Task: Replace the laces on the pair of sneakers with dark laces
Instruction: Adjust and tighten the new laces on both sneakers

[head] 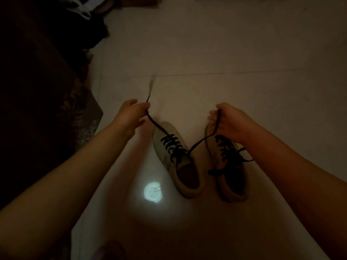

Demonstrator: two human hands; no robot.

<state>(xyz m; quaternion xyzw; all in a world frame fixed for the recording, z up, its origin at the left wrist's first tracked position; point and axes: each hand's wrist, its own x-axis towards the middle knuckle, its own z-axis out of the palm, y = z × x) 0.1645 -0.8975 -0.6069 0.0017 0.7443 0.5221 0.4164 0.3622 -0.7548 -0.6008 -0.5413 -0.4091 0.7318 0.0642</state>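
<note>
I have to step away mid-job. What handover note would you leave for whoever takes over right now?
Left hand pinches one end of the dark lace; right hand grips the other end.
Both ends run from the left sneaker, which looks laced up the eyelets.
Right sneaker beside it on the floor carries dark lacing with loose ends.
Left: even the ends, tie both.

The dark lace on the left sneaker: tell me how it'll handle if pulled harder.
Probably limp: the dark lace only runs straight where the left hand and right hand pull it. The left sneaker looks light and may slide on the smooth floor.
</note>
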